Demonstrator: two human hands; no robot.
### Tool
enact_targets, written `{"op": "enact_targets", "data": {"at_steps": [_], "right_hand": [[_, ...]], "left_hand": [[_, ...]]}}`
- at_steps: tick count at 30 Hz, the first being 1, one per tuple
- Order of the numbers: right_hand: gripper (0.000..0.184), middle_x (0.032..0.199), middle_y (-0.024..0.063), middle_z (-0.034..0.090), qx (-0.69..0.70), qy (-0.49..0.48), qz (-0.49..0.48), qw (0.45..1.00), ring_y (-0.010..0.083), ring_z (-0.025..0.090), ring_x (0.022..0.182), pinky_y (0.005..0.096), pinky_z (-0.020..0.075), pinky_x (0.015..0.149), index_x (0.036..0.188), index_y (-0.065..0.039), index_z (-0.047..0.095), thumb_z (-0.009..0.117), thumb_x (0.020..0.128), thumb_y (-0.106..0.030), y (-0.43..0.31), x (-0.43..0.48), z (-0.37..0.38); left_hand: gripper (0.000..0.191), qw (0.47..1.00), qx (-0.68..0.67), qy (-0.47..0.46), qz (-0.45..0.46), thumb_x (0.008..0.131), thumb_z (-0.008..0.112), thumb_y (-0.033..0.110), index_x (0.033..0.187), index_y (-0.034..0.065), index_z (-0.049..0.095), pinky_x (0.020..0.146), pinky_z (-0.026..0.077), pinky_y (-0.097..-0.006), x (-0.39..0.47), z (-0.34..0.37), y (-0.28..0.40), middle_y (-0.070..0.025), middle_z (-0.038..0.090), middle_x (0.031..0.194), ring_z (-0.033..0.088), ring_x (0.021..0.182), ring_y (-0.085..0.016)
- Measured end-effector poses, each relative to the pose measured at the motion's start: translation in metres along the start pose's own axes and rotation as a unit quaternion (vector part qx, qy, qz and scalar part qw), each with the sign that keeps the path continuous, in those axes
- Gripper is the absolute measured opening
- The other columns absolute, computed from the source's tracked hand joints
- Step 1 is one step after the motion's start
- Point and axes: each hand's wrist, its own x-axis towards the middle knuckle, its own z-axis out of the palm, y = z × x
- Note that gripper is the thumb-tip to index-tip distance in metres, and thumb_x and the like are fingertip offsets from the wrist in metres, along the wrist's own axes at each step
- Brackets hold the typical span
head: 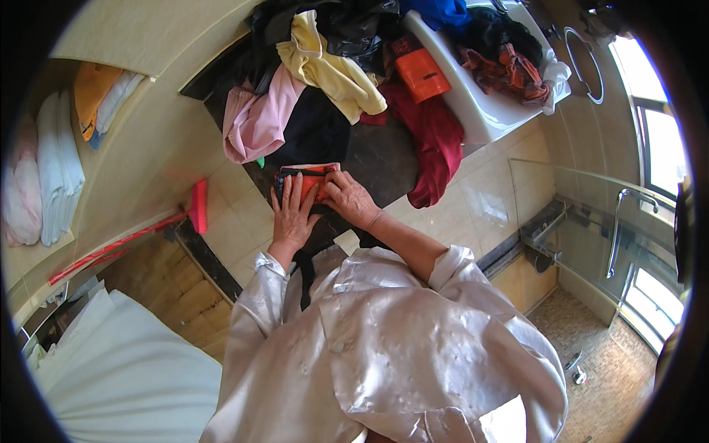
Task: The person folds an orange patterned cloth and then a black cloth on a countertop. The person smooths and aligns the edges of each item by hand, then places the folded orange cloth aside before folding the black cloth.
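On the near edge of a dark stone counter (382,160) lies a small folded bundle, red-orange and black (311,178). My left hand (292,213) rests on it, palm down, with the fingers spread. My right hand (350,198) pinches the bundle's right edge with bent fingers. Just beyond lies black cloth (318,130), with a pink garment (263,119) to its left and a yellow garment (338,69) above. A dark red cloth (435,149) hangs over the counter's right edge, and an orange packet (422,72) lies above it.
A white basin (487,119) at the upper right holds a plaid cloth (507,75) and dark items. Folded white towels (58,169) fill a shelf on the left. A red broom (198,206) leans below it. At the right stands a glass shower panel (581,210).
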Motion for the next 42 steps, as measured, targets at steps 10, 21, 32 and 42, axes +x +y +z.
{"op": "enact_targets", "data": {"at_steps": [10, 21, 32, 42], "right_hand": [[0.018, 0.097, 0.0112, 0.057, 0.025, 0.101, 0.050, 0.993, 0.0323, 0.060, 0.089, 0.0412, 0.0522, 0.076, 0.090, -0.006, 0.061, 0.073, 0.077, -0.009, 0.024, 0.016, -0.049], [0.037, 0.081, 0.0050, 0.063, 0.441, 0.446, 0.405, 0.665, 0.0100, 0.057, 0.061, 0.0229, 0.0437, 0.051, 0.106, 0.002, 0.060, 0.079, 0.085, -0.021, 0.113, 0.068, -0.157], [0.023, 0.085, 0.0008, 0.064, 0.331, 0.450, 0.227, 0.798, 0.0101, 0.056, 0.071, 0.0260, 0.0463, 0.063, 0.110, 0.000, 0.062, 0.068, 0.089, -0.009, 0.099, 0.062, -0.157], [0.037, 0.085, 0.0109, 0.054, -0.143, 0.275, -0.018, 0.951, 0.0292, 0.060, 0.075, 0.0387, 0.0519, 0.064, 0.112, -0.012, 0.067, 0.063, 0.077, -0.004, 0.001, 0.011, -0.151]], "left_hand": [[0.086, 0.994, -0.001, 0.010, -0.107, 0.088, 0.065, 0.044, 0.157, 0.0180, 0.020, 0.113, 0.008, -0.0700, 0.027, 0.010, 0.054, -0.0226, 0.008, 0.162, 0.004, 0.150, -0.043], [0.089, 0.995, -0.048, 0.015, -0.090, 0.084, 0.068, 0.047, 0.157, 0.0214, 0.024, 0.114, 0.002, -0.0683, 0.025, -0.014, 0.055, -0.0237, 0.011, 0.162, 0.007, 0.149, -0.045], [0.100, 0.993, -0.065, 0.026, -0.095, 0.073, 0.077, 0.052, 0.154, 0.0146, 0.031, 0.115, 0.000, -0.0673, 0.024, -0.050, 0.061, -0.0233, 0.018, 0.159, 0.007, 0.148, -0.046], [0.075, 0.657, -0.733, 0.041, -0.171, 0.091, 0.067, 0.050, 0.145, 0.0059, 0.039, 0.101, 0.048, -0.0380, 0.084, -0.101, 0.072, -0.0130, 0.053, 0.135, 0.058, 0.118, -0.024]]}}
